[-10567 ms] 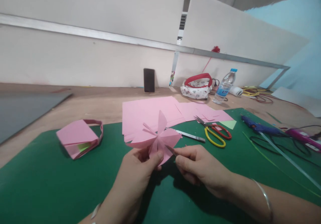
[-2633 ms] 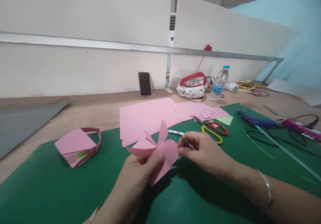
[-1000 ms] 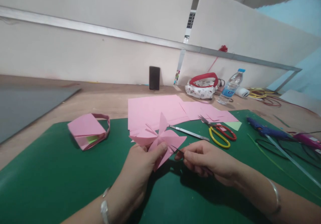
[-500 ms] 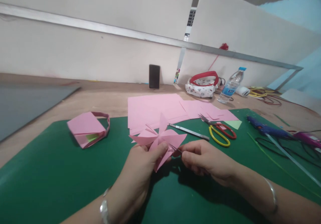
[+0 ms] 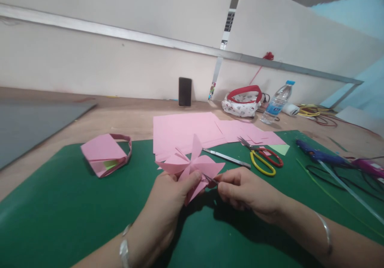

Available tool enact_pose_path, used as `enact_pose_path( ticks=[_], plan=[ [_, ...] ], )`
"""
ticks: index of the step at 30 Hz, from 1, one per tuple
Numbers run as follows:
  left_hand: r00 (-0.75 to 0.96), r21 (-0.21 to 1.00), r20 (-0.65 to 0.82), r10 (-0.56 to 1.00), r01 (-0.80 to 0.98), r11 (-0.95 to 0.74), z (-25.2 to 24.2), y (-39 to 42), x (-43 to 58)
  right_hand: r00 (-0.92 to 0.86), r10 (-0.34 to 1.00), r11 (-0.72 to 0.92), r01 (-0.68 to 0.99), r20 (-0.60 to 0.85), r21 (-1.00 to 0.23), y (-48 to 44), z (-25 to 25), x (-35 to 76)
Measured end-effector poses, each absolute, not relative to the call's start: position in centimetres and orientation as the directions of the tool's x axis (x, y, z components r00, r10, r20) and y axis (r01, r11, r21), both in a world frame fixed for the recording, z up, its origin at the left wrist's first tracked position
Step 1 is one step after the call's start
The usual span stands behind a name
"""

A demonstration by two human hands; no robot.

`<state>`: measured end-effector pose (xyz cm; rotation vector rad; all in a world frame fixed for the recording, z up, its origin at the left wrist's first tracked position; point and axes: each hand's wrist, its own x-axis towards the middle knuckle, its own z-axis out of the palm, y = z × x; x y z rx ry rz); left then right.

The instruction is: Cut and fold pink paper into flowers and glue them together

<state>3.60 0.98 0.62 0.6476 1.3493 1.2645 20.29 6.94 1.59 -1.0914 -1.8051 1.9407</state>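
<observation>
My left hand (image 5: 168,198) pinches a folded pink paper flower (image 5: 192,166) at its centre and holds it just above the green cutting mat (image 5: 60,216). Several pointed petals stick up and out from it. My right hand (image 5: 246,190) is closed round a thin metal tool (image 5: 211,179), likely tweezers, whose tip touches the flower's right side by my left thumb. Most of the tool is hidden inside my fingers.
A folded pink paper piece (image 5: 105,154) lies at the mat's left. Pink sheets (image 5: 192,128), a metal blade (image 5: 226,158) and yellow-red scissors (image 5: 262,160) lie behind my hands. A blue glue gun (image 5: 315,154) and cables sit right. Phone (image 5: 185,91), pouch (image 5: 241,102), water bottle (image 5: 274,103) stand farther back.
Over the last second my right hand has shifted a little towards the flower, with the tool's tip now against its right petals. My left hand keeps its hold.
</observation>
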Motion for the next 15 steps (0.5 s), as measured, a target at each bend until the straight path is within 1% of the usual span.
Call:
enact_pose_path(
  ticks=[7, 12, 15],
  plan=[
    [-0.232, 0.958, -0.261, 0.937, -0.182, 0.222, 0.20, 1.19, 3.34, -0.672, 0.653, -0.176, 0.314, -0.349, -0.933, 6.95, 1.62, 20.31],
    [-0.247, 0.956, -0.271, 0.930, -0.180, 0.231, 0.06, 1.11, 3.32, -0.665, 0.659, -0.173, 0.322, -0.352, -0.931, 6.87, 1.63, 20.25],
    [-0.222, 0.957, -0.260, 0.940, -0.186, 0.220, 0.23, 1.12, 3.40, -0.665, 0.660, -0.171, 0.321, -0.350, -0.932, 6.89, 1.67, 20.11]
  ],
)
